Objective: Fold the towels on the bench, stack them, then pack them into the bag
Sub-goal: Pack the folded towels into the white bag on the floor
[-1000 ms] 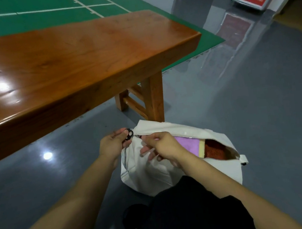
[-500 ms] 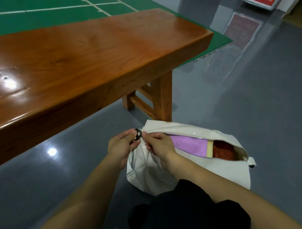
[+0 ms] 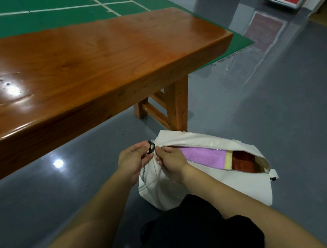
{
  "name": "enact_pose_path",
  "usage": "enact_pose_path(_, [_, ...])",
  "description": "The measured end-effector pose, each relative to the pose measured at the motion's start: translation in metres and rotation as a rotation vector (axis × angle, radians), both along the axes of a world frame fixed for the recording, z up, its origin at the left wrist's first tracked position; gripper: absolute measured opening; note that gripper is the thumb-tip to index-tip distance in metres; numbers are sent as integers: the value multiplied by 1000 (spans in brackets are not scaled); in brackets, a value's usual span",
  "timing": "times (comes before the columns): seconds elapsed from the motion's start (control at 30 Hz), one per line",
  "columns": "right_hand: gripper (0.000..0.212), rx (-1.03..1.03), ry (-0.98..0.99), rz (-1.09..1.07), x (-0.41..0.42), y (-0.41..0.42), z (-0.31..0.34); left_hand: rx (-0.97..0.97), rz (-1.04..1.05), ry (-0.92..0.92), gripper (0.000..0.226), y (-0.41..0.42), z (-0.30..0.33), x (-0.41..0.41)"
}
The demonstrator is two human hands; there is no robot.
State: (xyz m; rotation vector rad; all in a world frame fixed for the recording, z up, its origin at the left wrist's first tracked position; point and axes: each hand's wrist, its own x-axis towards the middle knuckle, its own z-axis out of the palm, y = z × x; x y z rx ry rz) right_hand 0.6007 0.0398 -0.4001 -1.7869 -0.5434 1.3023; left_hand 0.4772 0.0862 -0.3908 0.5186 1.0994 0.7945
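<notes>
On the grey floor by the bench leg sits the white bag. The left hand makes a grip that pinches a small black ring at the bag's end. Just right of it, the right hand pinches the zip edge. Further right, inside the open bag, lie a purple towel, a yellow one and a red one, side by side.

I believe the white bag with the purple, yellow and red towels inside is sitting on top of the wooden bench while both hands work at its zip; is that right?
Not quite: the head view shows the white bag on the grey floor beside the wooden bench, not on top. The rest holds: towels inside, left hand and right hand at the zip.
</notes>
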Motion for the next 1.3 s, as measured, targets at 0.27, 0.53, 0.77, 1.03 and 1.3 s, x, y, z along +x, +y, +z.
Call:
enact_pose_path(0.27, [18,-92,229,180,18,-7,14,9,-32,16,13,0,-4,-1])
enact_pose_path(0.53, [29,46,91,39,15,-17,12,28,-15,45,12,3,-2,-1])
enact_pose_path(0.77, [22,84,-217,-231,16,-19,30,4,62,65,10,5,7,6])
enact_pose_path(1.03, [31,55,-580,-242,94,-80,38,-16,121,81,16,18,17,10])
enact_pose_path(1.3, [35,-82,-639,-753,227,-186,31,-33,158,125,25,41,5,12])
